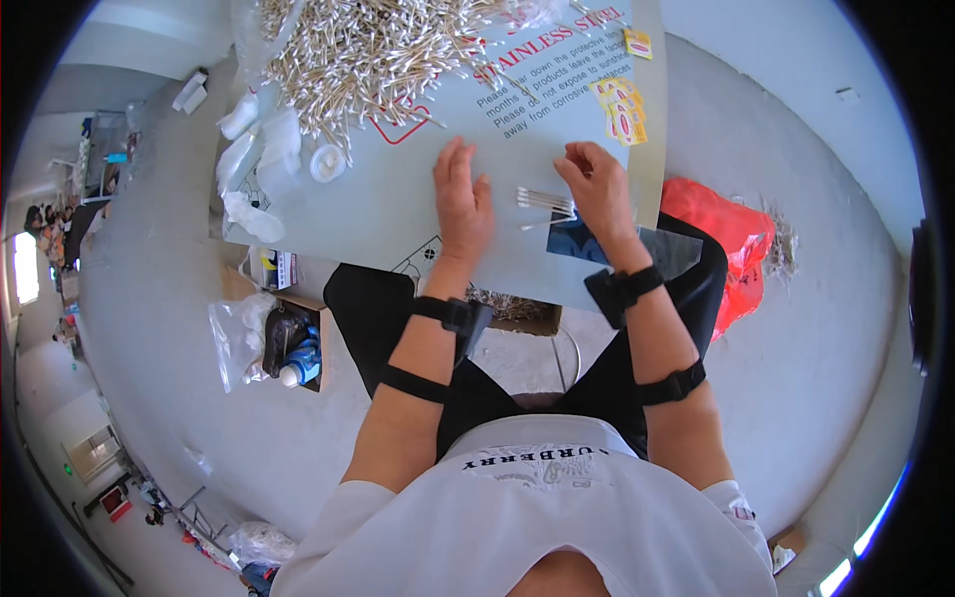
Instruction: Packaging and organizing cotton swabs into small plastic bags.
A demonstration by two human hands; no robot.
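My left hand (462, 204) is over the pale sheet-covered table (398, 209), its fingers stretched out and nothing visible in them. To its right, my right hand (600, 199) has its fingers curled in with thumb and fingertips close together; whatever they may hold is hidden. Several cotton swabs (542, 201) lie roughly side by side between the hands, their right ends close to my right palm. Under those ends is a dark blue piece (567, 239) at the table's near edge. Beyond my left hand spreads a large heap of loose cotton swabs (368, 60).
A small round white container (327, 163) and clear plastic bags (279, 149) sit at the table's left. Yellow packet labels (622, 109) lie at the right edge. A red plastic bag (721, 244) is on the floor at right; an open box (298, 343) stands at lower left.
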